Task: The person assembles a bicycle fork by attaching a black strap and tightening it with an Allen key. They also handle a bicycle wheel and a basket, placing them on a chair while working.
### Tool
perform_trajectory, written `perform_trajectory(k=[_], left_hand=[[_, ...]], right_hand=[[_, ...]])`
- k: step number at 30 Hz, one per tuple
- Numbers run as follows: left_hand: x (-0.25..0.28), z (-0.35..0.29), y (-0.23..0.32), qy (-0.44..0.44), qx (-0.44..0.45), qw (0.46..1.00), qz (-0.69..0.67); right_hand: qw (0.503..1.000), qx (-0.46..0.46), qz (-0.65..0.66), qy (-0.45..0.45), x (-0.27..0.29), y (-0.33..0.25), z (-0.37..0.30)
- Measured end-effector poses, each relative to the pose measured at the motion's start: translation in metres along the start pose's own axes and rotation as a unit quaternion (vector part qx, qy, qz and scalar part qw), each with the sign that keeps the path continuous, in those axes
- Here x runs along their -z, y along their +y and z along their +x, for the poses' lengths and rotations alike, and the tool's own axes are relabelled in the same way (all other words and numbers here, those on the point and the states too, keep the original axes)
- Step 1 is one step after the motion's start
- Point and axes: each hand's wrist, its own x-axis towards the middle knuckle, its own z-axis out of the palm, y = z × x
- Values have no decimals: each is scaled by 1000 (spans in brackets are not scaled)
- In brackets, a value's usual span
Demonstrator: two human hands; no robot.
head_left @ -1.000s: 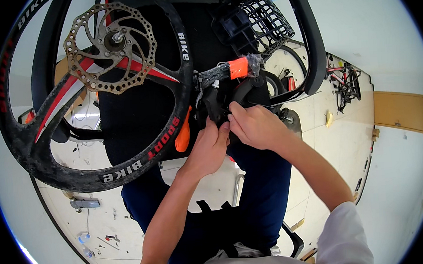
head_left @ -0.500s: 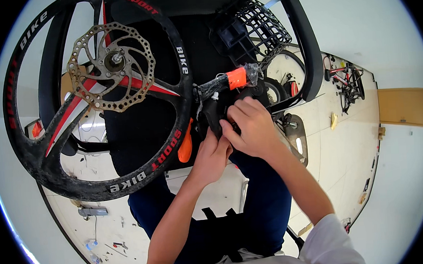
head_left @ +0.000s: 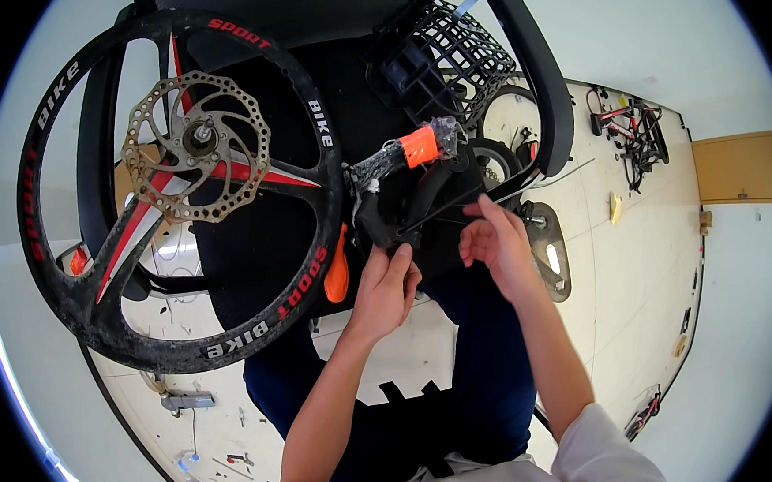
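Note:
A black forked part (head_left: 370, 219), perhaps a bicycle fork, lies near the front edge of a black chair seat. Its stem is wrapped in clear plastic with an orange band (head_left: 419, 146). My left hand (head_left: 384, 292) is closed around the lower end of this part, which the fingers partly hide. My right hand (head_left: 499, 247) is lifted off to the right, its fingers apart and curled a little. By its fingertips a thin dark cable or rod (head_left: 444, 209) runs toward the forked part; whether they touch, I cannot tell.
A bicycle wheel (head_left: 259, 326) with a rusty brake disc (head_left: 197, 148) covers the chair's left side. An orange object (head_left: 337, 266) sits beside its rim. A black basket (head_left: 472, 55) stands near the right armrest (head_left: 530, 73). Bike parts (head_left: 632, 142) and tools lie on the floor.
My right hand has left the forked part and moved right and down, its fingers opening. My left hand stays at the part's lower end. The whole view has shifted slightly.

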Motion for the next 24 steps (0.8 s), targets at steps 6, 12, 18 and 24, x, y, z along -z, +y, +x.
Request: perform_trajectory(k=[6,12,18,24], left_hand=[[-6,5,-14,77,-81,982,149],[1,3,-20,54,-120,975,179],[-1,4,-22,60,-111,979,158],[-2,9,-18,72,-104,981,147]], right_hand=[[990,-58,-125,-34,-27,-34,31],[971,-49,-206,-113,-46,-51,48],[898,22,-380,-219,-74,-77,63],[753,291,-574,-135,-103,-67,66]])
